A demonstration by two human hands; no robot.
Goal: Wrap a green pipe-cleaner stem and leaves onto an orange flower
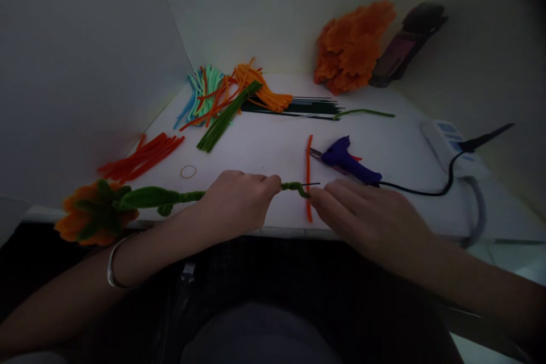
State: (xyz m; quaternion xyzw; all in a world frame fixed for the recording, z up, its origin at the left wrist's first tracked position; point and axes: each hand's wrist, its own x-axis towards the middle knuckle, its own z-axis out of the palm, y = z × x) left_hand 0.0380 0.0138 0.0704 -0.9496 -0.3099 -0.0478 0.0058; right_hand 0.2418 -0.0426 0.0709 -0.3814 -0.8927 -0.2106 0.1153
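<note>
Clock read from the left hand (239,199), and right there, nearest of all, a green-wrapped stem (190,197) is gripped in its closed fingers; out at nine o'clock, an orange flower (91,216) is carried on the stem's end. At three o'clock, a trailing end of green fuzzy strip (292,186) is pinched in the closed fingers of the right hand (367,210), with its coils seen between the two grips and the bare tip of a dark wire (314,183) left poking out just beside the right fingertips. Wrapping of the wire seems to be the step in hand, near its finish, judging by the short bare tip; for the next turn, tension on the strip and a steady stem are called for. Beyond, between two and three o'clock, an orange strip (309,159) is laid with the tip of a blue glue gun (352,165) close by. Farther, red strips (145,159) are bunched at ten o'clock and a green bundle (228,116) at eleven; farthest, at one o'clock, orange blooms (354,48) are heaped against the wall.
</note>
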